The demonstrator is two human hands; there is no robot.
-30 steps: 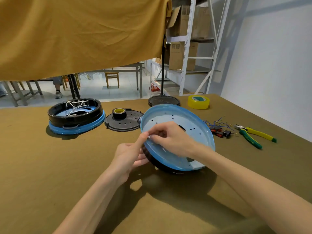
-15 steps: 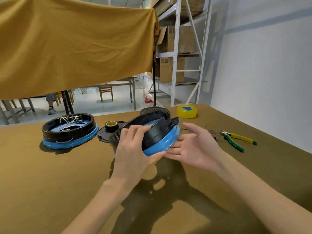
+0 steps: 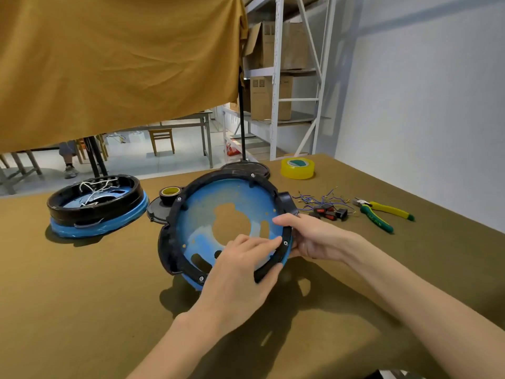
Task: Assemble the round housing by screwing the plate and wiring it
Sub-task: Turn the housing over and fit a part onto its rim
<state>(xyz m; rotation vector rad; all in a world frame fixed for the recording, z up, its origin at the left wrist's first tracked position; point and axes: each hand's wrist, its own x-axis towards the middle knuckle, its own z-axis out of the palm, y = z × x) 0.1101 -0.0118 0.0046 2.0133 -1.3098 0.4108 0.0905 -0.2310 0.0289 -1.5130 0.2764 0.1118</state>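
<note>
I hold a round housing [image 3: 207,214], black rim with a blue base, tilted up off the table so its open inside faces me. Small screws show around its rim. My left hand [image 3: 240,272] grips the near rim, fingers inside and thumb on the outer edge. My right hand [image 3: 308,236] holds the right rim, thumb over the top and fingers behind. A black plate [image 3: 155,214] with a small tape roll [image 3: 170,193] on it lies behind the housing. Loose wires [image 3: 319,199] and small red-black switches [image 3: 329,213] lie to the right.
A second housing [image 3: 95,206] with white wires inside sits at the left. Yellow-green pliers [image 3: 382,213] and a yellow tape roll [image 3: 297,168] lie at the right. A black disc [image 3: 246,167] sits behind. An ochre cloth hangs overhead; metal shelving stands beyond the table.
The housing has been turned over, from blue underside up to its open inside facing me. My left hand moved to the near rim and my right hand to the right rim.
</note>
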